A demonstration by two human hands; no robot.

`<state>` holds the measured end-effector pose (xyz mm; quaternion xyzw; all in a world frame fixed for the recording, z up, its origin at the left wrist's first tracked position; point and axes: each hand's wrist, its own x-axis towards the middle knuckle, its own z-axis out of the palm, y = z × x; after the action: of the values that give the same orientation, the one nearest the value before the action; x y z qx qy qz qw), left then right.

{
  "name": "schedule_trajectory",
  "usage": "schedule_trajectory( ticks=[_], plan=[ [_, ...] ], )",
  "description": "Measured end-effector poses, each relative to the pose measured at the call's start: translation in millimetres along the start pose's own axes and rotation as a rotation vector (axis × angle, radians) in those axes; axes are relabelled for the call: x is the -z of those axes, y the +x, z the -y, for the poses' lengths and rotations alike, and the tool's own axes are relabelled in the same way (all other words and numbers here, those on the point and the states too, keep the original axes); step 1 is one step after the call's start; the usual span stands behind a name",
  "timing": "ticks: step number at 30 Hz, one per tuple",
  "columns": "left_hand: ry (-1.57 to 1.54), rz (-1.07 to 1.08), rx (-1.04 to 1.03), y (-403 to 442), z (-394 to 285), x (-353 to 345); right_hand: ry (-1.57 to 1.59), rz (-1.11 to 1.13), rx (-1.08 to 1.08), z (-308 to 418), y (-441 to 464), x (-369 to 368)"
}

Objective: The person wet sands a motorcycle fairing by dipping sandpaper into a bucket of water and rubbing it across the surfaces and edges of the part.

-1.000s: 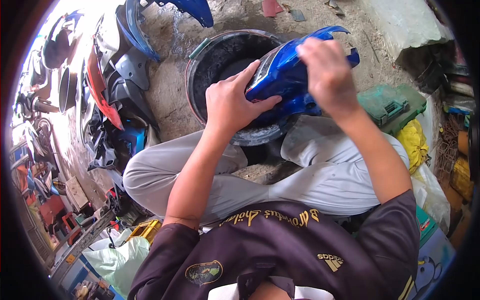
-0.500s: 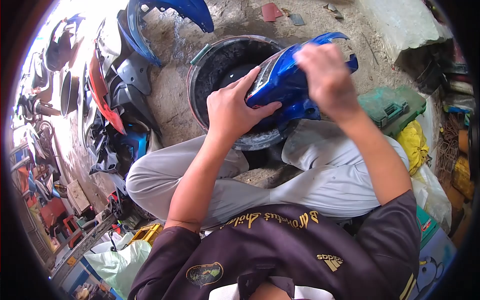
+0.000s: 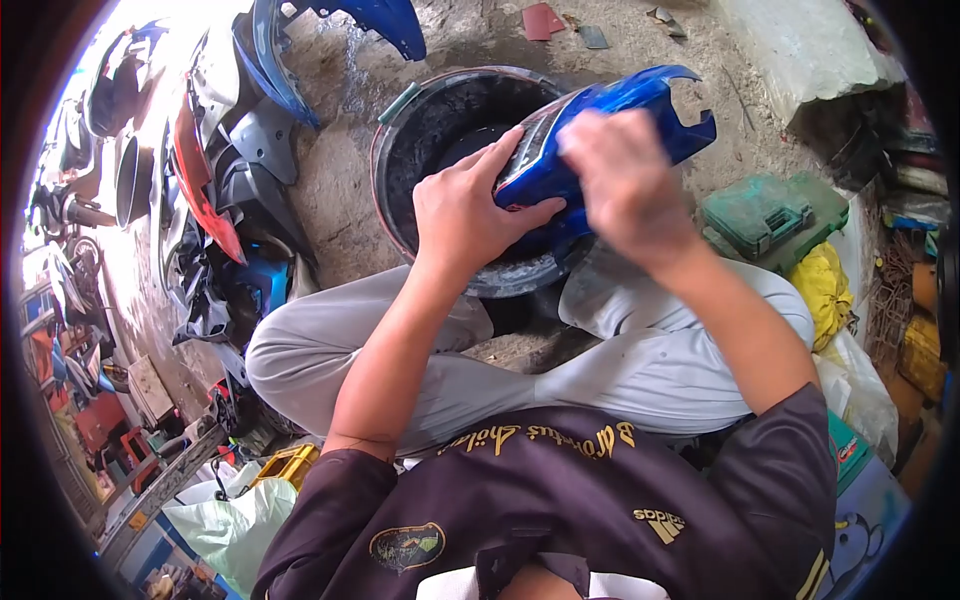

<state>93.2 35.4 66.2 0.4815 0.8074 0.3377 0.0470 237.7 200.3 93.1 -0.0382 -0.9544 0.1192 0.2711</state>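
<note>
A glossy blue plastic panel point(image 3: 648, 98) with a dark patterned strip lies tilted over the right side of a round black tub point(image 3: 400, 165). My left hand point(image 3: 465, 215) grips the panel's lower left end, fingers on the strip and thumb across the near side. Over the panel's middle is my right hand point(image 3: 630, 190), blurred by motion, its fingers bent against the blue surface. Whether anything is under those fingers cannot be made out. Inside the tub it is dark, with some liquid at the bottom.
Another blue panel point(image 3: 375, 22) lies beyond the tub. Red, grey and black panels point(image 3: 205, 185) pile up at the left. At the right are a green case point(image 3: 760, 215), a yellow bag point(image 3: 825, 290) and a concrete block point(image 3: 810, 50). Red and grey scraps point(image 3: 541, 22) lie at the top.
My right hand has moved left and slightly down along the blue panel, uncovering more of its far right end. My left hand keeps its hold at nearly the same spot.
</note>
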Motion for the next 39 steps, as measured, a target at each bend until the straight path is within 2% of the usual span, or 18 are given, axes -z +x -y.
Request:
schedule_trajectory(
  ticks=[1, 4, 6, 8, 10, 12, 15, 16, 18, 20, 22, 24, 26, 28, 32, 36, 38, 39],
  plan=[
    [0.000, 0.011, 0.009, 0, 0, 0, 0.122, -0.001, -0.030, 14, -4, -5],
    [-0.027, 0.014, 0.032, -2, 1, 1, -0.031, -0.049, 0.013, -23, 4, 9],
    [-0.006, 0.005, 0.015, -2, -2, 4, -0.056, -0.106, -0.130, -43, 6, 16],
    [0.011, -0.005, -0.002, 0, -5, 2, -0.057, -0.052, -0.080, -24, 4, 11],
    [0.010, -0.019, -0.012, 0, -3, -2, 0.102, -0.012, 0.007, 7, -2, 0],
    [0.009, -0.009, -0.009, 0, -1, -1, 0.127, 0.023, -0.009, 2, 0, 5],
    [-0.005, 0.010, 0.024, -1, -4, 3, -0.080, -0.046, -0.139, -37, 7, 26],
    [0.007, -0.001, 0.011, -1, -4, 3, -0.040, -0.061, -0.217, -41, 10, 27],
    [0.021, -0.020, -0.021, 1, -8, 1, -0.063, 0.014, -0.138, -22, 7, 21],
    [0.023, -0.030, -0.031, 0, -5, -4, 0.068, 0.015, -0.014, 7, 1, 5],
    [0.023, -0.019, -0.026, 0, -3, -3, 0.103, 0.037, -0.008, 1, 1, 9],
    [0.013, 0.004, 0.011, -1, -5, 1, -0.035, -0.004, -0.068, -28, 6, 24],
    [0.005, -0.008, 0.008, 0, -8, 2, -0.019, -0.064, -0.209, -53, 7, 30],
    [0.011, -0.026, -0.009, 1, -9, 1, -0.067, -0.024, -0.221, -41, 5, 27],
    [0.028, -0.032, -0.023, 0, -7, -2, 0.096, 0.060, -0.061, 5, 2, 10],
    [0.012, -0.013, 0.016, -1, -9, -1, -0.029, -0.011, -0.189, -43, 7, 33],
    [0.023, -0.032, -0.006, -1, -10, -2, -0.048, -0.070, -0.256, -48, 8, 31],
    [0.029, -0.040, -0.023, 1, -12, -3, -0.026, -0.018, -0.230, -38, 4, 27]
  ],
)
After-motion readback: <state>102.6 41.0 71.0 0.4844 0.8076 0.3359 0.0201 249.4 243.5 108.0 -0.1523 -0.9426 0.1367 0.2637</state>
